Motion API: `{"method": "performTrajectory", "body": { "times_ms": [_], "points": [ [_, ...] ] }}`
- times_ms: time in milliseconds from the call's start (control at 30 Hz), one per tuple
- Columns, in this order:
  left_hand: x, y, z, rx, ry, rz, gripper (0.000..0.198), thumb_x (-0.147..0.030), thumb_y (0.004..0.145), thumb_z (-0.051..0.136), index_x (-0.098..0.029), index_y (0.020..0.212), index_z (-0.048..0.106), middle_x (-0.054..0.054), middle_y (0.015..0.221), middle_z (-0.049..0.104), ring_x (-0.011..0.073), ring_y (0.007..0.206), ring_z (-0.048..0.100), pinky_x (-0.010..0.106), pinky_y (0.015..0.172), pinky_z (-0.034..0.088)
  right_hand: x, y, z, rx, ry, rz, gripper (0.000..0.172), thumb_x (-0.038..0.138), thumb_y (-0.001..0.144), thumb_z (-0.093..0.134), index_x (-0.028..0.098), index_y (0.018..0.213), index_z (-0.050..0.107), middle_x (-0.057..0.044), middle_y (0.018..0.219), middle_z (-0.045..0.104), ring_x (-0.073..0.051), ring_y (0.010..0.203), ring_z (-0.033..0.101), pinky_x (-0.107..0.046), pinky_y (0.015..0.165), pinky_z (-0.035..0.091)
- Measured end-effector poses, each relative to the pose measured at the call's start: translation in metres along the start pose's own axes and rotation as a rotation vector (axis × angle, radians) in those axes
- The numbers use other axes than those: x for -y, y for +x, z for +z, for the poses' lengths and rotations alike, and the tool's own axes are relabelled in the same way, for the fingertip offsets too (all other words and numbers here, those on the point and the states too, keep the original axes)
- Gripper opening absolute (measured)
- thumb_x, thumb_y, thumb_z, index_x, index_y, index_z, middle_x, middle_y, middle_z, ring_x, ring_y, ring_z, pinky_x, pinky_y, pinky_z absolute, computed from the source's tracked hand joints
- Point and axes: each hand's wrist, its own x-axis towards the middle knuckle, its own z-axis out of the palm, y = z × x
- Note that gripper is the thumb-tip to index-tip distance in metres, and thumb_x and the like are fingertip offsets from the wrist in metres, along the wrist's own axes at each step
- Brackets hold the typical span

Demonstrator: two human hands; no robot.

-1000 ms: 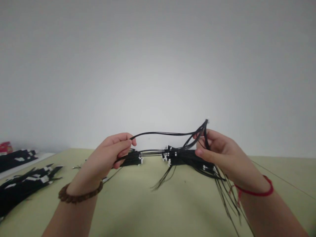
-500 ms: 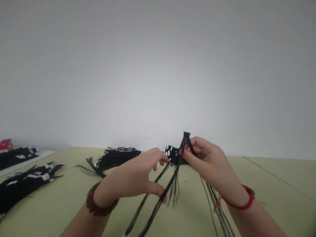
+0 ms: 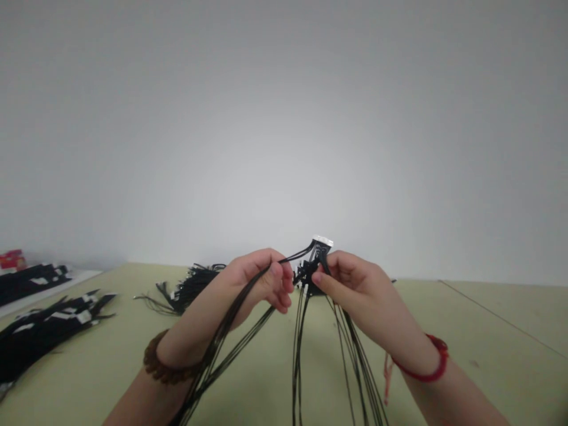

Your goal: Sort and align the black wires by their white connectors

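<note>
A black wire harness (image 3: 239, 302) with a white connector (image 3: 322, 241) at its top end is held up between my hands. My right hand (image 3: 355, 284) pinches the wires just below the connector, thumb and fingers closed. To the left, my left hand (image 3: 261, 281) is closed around a bundle of the wires, drawing some of them out sideways from the connector. Several wires hang down between the hands and below the right one, running out of the bottom of view. Their lower ends are hidden.
On the pale green table (image 3: 488, 355), a pile of black harnesses (image 3: 195, 287) lies behind my left wrist. Another heap (image 3: 44, 331) with white connectors is at the far left, near more black bundles (image 3: 33, 283) and a red object (image 3: 12, 259). A grey wall (image 3: 284, 130) stands behind.
My left hand has closed on wires it was only reaching around before. The connector has turned so its white side shows, and it has shifted slightly left with my right hand.
</note>
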Motion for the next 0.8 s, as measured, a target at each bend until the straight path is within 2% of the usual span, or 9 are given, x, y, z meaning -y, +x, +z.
{"method": "performTrajectory", "body": {
  "times_ms": [100,200,300,367,467,633,700,800],
  "points": [
    [-0.003,0.0,0.0,-0.013,0.141,-0.043,0.024,-0.039,0.087,0.054,-0.016,0.081,0.056,-0.002,0.067,0.053,0.0112,0.058,0.051,0.023,0.056,0.043,0.006,0.001,-0.003,0.073,0.15,0.076,0.024,0.036,0.083,0.057,0.019,0.069,0.048,0.003,0.062,0.048,-0.013,0.057,0.044,-0.026,0.054,0.034],
    [0.001,0.001,0.002,-0.049,0.169,-0.052,0.022,-0.039,0.08,0.063,-0.018,0.085,0.055,-0.002,0.068,0.052,0.0113,0.057,0.047,0.022,0.051,0.038,0.012,0.002,-0.003,0.185,0.29,0.134,0.027,0.041,0.086,0.05,0.019,0.071,0.046,0.0,0.064,0.052,-0.013,0.056,0.048,-0.026,0.055,0.038],
    [0.009,0.005,0.005,-0.083,0.137,0.036,0.038,-0.035,0.072,0.072,-0.02,0.102,0.054,0.005,0.092,0.06,0.0173,0.078,0.055,0.027,0.066,0.045,0.012,0.001,-0.001,0.242,0.343,0.164,0.027,0.043,0.086,0.051,0.019,0.074,0.045,0.005,0.059,0.043,-0.009,0.047,0.033,-0.022,0.045,0.026],
    [0.014,0.007,0.006,-0.054,0.069,0.057,0.045,-0.034,0.073,0.071,-0.019,0.11,0.051,0.009,0.105,0.059,0.0203,0.09,0.055,0.03,0.075,0.045,0.011,0.0,0.001,0.273,0.332,0.173,0.026,0.042,0.086,0.052,0.019,0.075,0.047,0.008,0.055,0.034,-0.008,0.046,0.024,-0.022,0.042,0.018],
    [0.016,0.009,0.01,0.029,-0.024,0.026,0.035,-0.034,0.083,0.062,-0.016,0.111,0.052,0.009,0.098,0.062,0.0201,0.092,0.056,0.03,0.079,0.044,0.01,-0.001,0.005,0.321,0.267,0.165,0.029,0.044,0.087,0.05,0.018,0.076,0.051,0.008,0.054,0.028,-0.009,0.046,0.02,-0.023,0.042,0.015],
    [0.017,0.013,0.018,0.087,-0.148,-0.051,0.02,-0.032,0.084,0.06,-0.015,0.094,0.056,0.001,0.075,0.059,0.0134,0.066,0.052,0.025,0.062,0.041,0.011,-0.001,0.01,0.266,0.048,0.107,0.036,0.044,0.087,0.047,0.018,0.063,0.052,0.007,0.051,0.03,-0.01,0.046,0.025,-0.024,0.044,0.019],
    [0.019,0.015,0.02,0.063,-0.156,-0.064,0.018,-0.029,0.081,0.064,-0.016,0.088,0.054,-0.001,0.071,0.054,0.0119,0.063,0.048,0.023,0.058,0.037,0.012,-0.001,0.011,0.225,-0.049,0.08,0.03,0.037,0.087,0.048,0.018,0.063,0.052,0.006,0.053,0.036,-0.011,0.05,0.031,-0.024,0.046,0.022],
    [0.021,0.017,0.023,0.012,-0.148,-0.047,0.021,-0.027,0.076,0.068,-0.018,0.078,0.049,-0.005,0.069,0.046,0.0115,0.063,0.044,0.024,0.061,0.036,0.011,-0.004,0.012,0.149,-0.168,0.036,0.022,0.028,0.085,0.049,0.019,0.064,0.05,0.004,0.059,0.042,-0.012,0.056,0.037,-0.025,0.051,0.025]
  ]
}}
